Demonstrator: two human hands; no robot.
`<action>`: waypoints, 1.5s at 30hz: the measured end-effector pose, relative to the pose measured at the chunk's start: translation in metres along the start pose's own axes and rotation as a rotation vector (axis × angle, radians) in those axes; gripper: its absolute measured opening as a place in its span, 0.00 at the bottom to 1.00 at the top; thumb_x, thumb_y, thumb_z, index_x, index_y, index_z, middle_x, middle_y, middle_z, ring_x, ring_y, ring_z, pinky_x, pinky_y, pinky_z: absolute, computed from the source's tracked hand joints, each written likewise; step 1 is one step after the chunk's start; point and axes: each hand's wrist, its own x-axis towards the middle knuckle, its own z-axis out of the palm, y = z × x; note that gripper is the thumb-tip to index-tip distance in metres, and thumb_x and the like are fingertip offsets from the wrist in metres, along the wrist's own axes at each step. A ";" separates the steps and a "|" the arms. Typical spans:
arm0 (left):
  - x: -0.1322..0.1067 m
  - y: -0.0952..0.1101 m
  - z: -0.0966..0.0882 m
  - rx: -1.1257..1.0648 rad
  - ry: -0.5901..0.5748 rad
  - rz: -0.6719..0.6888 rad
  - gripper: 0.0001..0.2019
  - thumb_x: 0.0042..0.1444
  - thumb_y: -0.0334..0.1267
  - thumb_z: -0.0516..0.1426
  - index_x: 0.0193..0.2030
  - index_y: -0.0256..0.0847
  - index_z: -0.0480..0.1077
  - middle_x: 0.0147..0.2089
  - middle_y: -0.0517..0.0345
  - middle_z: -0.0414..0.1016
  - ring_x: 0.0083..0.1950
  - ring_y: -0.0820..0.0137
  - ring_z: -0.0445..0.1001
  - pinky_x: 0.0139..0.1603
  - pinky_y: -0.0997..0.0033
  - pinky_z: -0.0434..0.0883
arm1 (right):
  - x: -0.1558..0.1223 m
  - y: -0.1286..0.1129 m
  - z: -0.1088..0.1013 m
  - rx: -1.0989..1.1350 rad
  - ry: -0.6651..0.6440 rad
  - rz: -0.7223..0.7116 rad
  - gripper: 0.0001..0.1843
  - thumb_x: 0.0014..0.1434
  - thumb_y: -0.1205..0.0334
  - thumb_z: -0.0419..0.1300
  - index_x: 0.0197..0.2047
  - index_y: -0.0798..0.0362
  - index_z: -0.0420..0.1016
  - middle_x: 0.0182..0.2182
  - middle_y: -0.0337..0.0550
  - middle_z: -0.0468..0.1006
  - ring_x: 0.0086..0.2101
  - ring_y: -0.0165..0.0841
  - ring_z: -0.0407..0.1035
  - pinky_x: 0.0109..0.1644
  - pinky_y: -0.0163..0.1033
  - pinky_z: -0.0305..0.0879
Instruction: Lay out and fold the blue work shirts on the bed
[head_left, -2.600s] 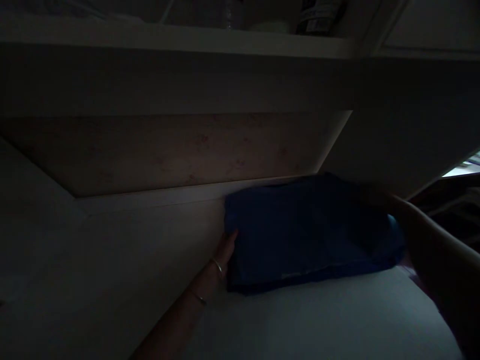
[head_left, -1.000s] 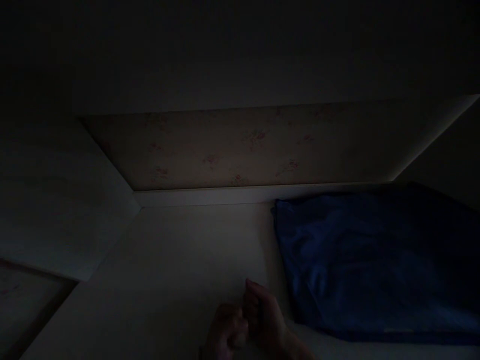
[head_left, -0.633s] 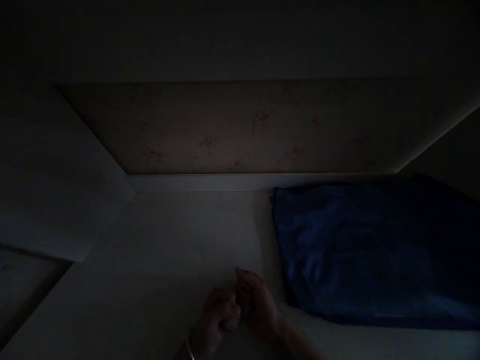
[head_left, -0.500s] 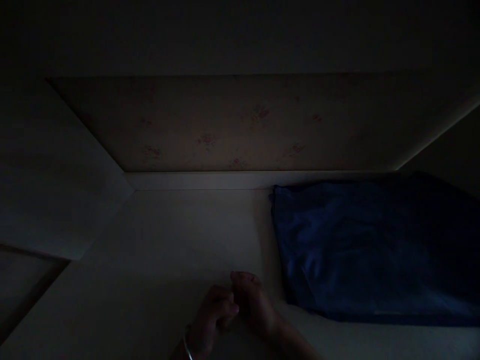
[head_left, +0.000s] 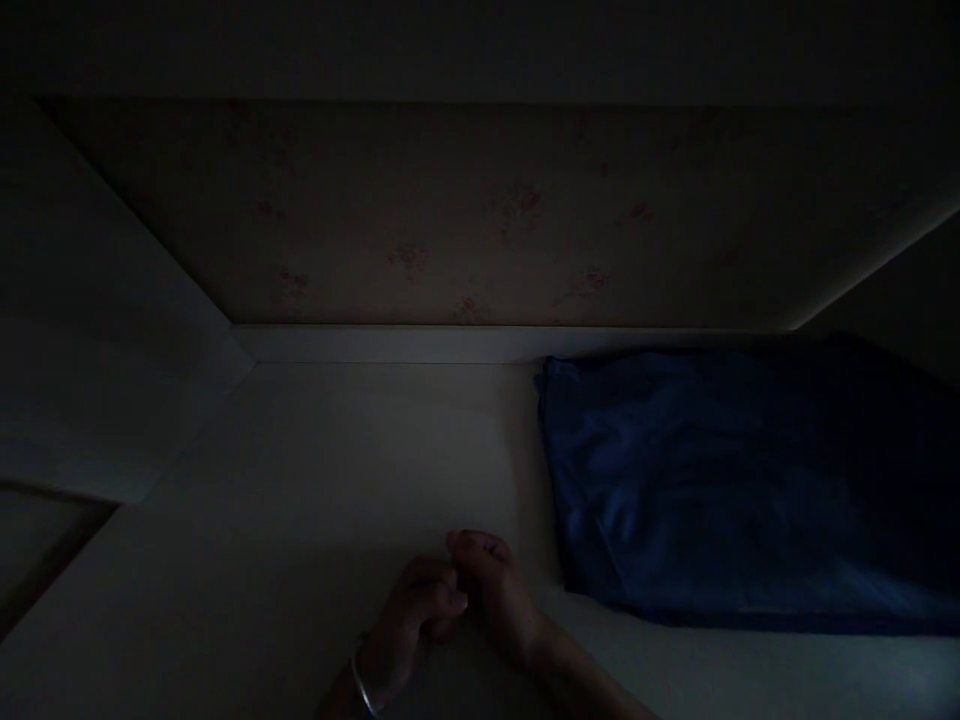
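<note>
Low in the dim head view, my left hand (head_left: 416, 610) and my right hand (head_left: 495, 590) are close together above a pale flat surface (head_left: 360, 450). Fingers on both hands are curled in, and the hands seem to touch at the fingertips. Whatever they may hold is hidden by the fingers and the dark. A pale bangle (head_left: 364, 690) circles my left wrist. To the right of my right hand lies a folded dark blue cloth (head_left: 697, 490) with a slight sheen, apart from both hands.
Behind the surface runs a pale ledge (head_left: 375, 344), and above it a panel with a faint red floral pattern (head_left: 450, 230). A pale side wall (head_left: 112, 330) rises at the left. The right side and the top are very dark.
The view has tilted and shifted slightly. Both hands appear a little further left and higher, still curled and close together. The blue cloth lies as before.
</note>
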 end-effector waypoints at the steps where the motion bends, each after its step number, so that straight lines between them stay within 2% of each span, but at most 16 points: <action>1: 0.000 0.000 0.000 -0.001 -0.010 0.004 0.24 0.41 0.44 0.62 0.15 0.42 0.48 0.15 0.70 0.42 0.19 0.80 0.42 0.22 0.72 0.42 | 0.000 0.000 0.000 -0.003 -0.003 0.004 0.31 0.44 0.38 0.68 0.17 0.51 0.55 0.14 0.27 0.51 0.18 0.22 0.42 0.22 0.35 0.37; 13: -0.001 0.004 0.001 0.036 0.008 -0.012 0.22 0.40 0.42 0.61 0.14 0.42 0.47 0.14 0.70 0.42 0.19 0.80 0.42 0.21 0.72 0.42 | 0.002 0.005 -0.003 0.005 -0.033 -0.029 0.30 0.49 0.40 0.67 0.17 0.51 0.56 0.15 0.28 0.51 0.19 0.22 0.41 0.22 0.36 0.37; 22: -0.001 0.000 -0.002 0.021 0.002 -0.009 0.23 0.40 0.43 0.62 0.15 0.42 0.48 0.16 0.71 0.41 0.19 0.81 0.40 0.22 0.72 0.41 | 0.001 0.002 0.000 -0.003 0.002 -0.002 0.30 0.45 0.38 0.68 0.17 0.51 0.57 0.14 0.28 0.53 0.18 0.22 0.43 0.22 0.35 0.37; 36: -0.001 0.001 -0.002 0.053 -0.004 -0.008 0.22 0.41 0.41 0.61 0.14 0.42 0.48 0.14 0.70 0.43 0.19 0.81 0.43 0.22 0.72 0.42 | 0.001 0.003 -0.001 0.014 0.000 0.003 0.30 0.46 0.40 0.68 0.17 0.51 0.56 0.14 0.27 0.51 0.18 0.22 0.41 0.21 0.35 0.37; 45: -0.001 0.004 0.001 0.042 -0.035 -0.004 0.25 0.41 0.43 0.62 0.14 0.42 0.46 0.14 0.71 0.40 0.18 0.81 0.41 0.22 0.72 0.41 | 0.001 0.004 -0.003 -0.002 -0.016 0.001 0.30 0.47 0.39 0.68 0.17 0.51 0.56 0.14 0.27 0.50 0.18 0.21 0.41 0.22 0.35 0.37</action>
